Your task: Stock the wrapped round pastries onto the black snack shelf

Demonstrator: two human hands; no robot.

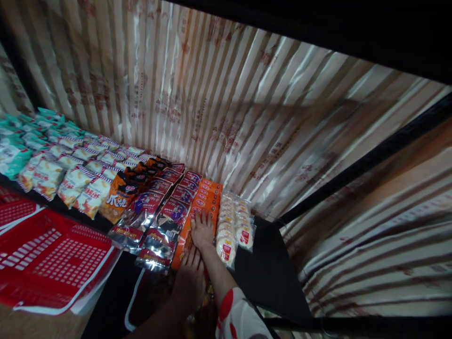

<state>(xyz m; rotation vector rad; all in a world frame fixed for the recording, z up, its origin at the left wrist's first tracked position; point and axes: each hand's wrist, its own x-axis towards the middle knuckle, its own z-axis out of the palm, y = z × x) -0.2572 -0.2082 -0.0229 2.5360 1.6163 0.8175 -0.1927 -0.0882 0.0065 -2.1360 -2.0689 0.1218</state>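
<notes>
My right hand lies on a row of overlapping orange snack packets, its fingers stretched out and slightly spread. Just nearer to me, my left hand touches the front end of the same row with its fingers extended; its palm side is hidden. To the left of the orange row lie dark red and clear packets in two overlapping columns. On the right are clear packs of round white pieces, close beside my right wrist.
Further left along the black shelf stand orange-and-black bags, white bags and teal bags. Red shopping baskets are at lower left. A striped, crinkled sheet hangs behind, and a black bar slants at right.
</notes>
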